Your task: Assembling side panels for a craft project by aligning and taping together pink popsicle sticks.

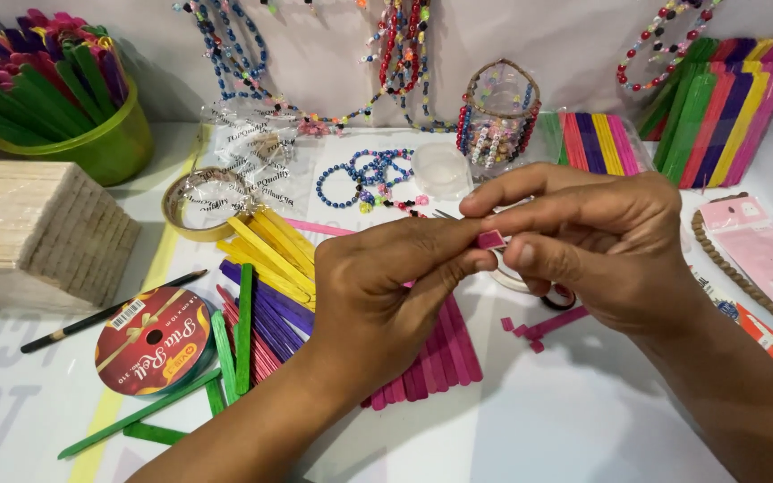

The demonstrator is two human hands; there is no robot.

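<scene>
My left hand (386,286) and my right hand (601,241) meet over the middle of the white table (539,420). Between their fingertips they pinch a small pink piece of craft stick (491,239). Right under my left hand lie pink sticks (436,358), purple sticks (279,309), yellow sticks (270,250) and green sticks (234,344). Small pink offcuts (534,326) sit on the table beneath my right hand. A tape roll (516,277) is partly hidden behind my right fingers.
A red ribbon spool (152,340) and a black pencil (109,311) lie at left, beside a stack of plain wooden sticks (38,228). A green cup of coloured sticks (55,89) stands at back left. Bead strings (369,174), a bead jar (496,112) and packed coloured sticks (717,107) line the back.
</scene>
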